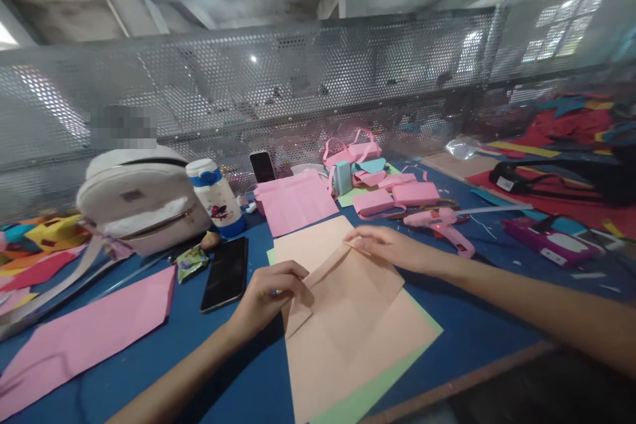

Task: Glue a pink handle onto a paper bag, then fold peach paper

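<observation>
A peach sheet of paper (355, 288) with a narrow folded edge lies over other peach sheets (318, 371) in front of me. My left hand (268, 291) pinches the near-left end of that fold, thumb and fingers together. At the far end of the same fold, my right hand (380, 246) presses and pinches the paper with its fingertips. Light green paper (370, 401) sticks out from under the peach sheets. Parts of the folded edge are hidden by my fingers.
Pink sheets (301, 202) lie beyond the stack, with pink paper boxes (416, 194) and a pink glue gun (442, 224) to the right. On the left are a black phone (225, 275), a bottle (218, 199), a white backpack (142, 202) and a pink sheet (94, 344).
</observation>
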`<state>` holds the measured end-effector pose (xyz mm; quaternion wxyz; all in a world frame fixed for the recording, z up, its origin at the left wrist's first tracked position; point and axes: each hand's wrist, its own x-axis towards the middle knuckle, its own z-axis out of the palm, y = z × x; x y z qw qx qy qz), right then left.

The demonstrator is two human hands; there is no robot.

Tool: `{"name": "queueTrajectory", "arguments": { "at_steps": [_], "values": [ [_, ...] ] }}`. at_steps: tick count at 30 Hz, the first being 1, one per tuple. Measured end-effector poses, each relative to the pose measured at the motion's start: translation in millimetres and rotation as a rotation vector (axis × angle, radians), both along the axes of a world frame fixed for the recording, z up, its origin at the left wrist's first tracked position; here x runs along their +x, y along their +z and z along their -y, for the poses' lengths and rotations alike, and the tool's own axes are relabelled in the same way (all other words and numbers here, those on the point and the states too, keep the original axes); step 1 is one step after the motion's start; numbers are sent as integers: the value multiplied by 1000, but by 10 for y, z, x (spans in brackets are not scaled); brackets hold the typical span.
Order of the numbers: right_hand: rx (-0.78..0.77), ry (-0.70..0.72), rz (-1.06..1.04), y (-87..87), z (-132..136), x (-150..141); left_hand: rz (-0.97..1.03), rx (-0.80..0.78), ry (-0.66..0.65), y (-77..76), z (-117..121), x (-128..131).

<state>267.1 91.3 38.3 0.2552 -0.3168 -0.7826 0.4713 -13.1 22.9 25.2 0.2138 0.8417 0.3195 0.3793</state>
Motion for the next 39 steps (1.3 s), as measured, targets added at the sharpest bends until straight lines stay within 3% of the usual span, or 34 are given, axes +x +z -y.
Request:
{"name": "queueTrajectory", "arguments": {
  "at_steps": [4, 10, 16, 29, 39],
  "values": [
    [-108, 104, 22, -116, -8, -84, 49, -142, 67, 10, -19, -7],
    [-143, 35, 28, -158, 22, -69, 134, -483, 252, -44, -21, 38],
    [-129, -18, 35, -240, 9, -66, 68, -771, 226, -156, -50, 78],
    [-90, -62, 18, -278, 16, -69, 43, -829, 240, -52, -9, 144],
    [-117, -110, -50, -271, 20, -94, 43, -698, 313, 18, -7, 206]
  ]
}}
